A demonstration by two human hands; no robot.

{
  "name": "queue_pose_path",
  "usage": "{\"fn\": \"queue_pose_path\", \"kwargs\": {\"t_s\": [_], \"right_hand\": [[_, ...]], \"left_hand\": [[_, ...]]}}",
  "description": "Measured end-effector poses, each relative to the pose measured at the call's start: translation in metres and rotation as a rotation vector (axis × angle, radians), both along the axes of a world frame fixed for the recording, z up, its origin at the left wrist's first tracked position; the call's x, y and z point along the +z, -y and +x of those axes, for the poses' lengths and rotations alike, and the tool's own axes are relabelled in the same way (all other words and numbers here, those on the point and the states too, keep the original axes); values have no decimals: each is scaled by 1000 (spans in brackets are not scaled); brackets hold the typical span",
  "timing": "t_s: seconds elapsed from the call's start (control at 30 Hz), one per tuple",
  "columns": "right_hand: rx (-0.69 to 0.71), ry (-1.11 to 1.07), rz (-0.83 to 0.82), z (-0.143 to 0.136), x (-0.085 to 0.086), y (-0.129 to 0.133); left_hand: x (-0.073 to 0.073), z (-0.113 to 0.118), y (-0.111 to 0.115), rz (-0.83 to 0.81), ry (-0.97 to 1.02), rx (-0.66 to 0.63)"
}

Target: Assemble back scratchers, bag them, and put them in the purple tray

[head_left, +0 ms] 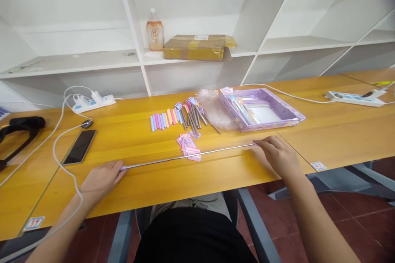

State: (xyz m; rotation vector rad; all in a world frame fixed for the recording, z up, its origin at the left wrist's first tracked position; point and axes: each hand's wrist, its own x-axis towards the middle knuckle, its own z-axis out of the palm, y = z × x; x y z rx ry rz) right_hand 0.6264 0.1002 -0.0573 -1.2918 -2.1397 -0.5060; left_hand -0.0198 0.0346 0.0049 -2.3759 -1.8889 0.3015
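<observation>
A telescopic back scratcher, its thin metal rod drawn out long, stretches between my hands just above the table. My left hand is closed around its left end, where a bit of purple shows. At the right end, my right hand pinches the tip; the fingers cover most of that end. Small pink printed cards lie in a loose pile behind the rod. Farther back is a heap of collapsed back scratchers with hand-shaped heads and metal rods. Beside them pastel sleeves in several colours lie in a row.
A purple display box holding wrapped items stands right of a crumpled clear plastic bag. At left are a phone, white cables and a power strip. Another power strip lies right. Shelves hold a bottle and a carton.
</observation>
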Motion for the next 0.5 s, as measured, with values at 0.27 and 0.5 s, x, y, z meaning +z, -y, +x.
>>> {"fn": "queue_pose_path", "kwargs": {"t_s": [0.27, 0.5], "right_hand": [[254, 37, -92, -103, 3, 2], [356, 90, 54, -229, 12, 33]], "left_hand": [[4, 92, -4, -166, -30, 168], [-4, 167, -7, -210, 52, 107]]}}
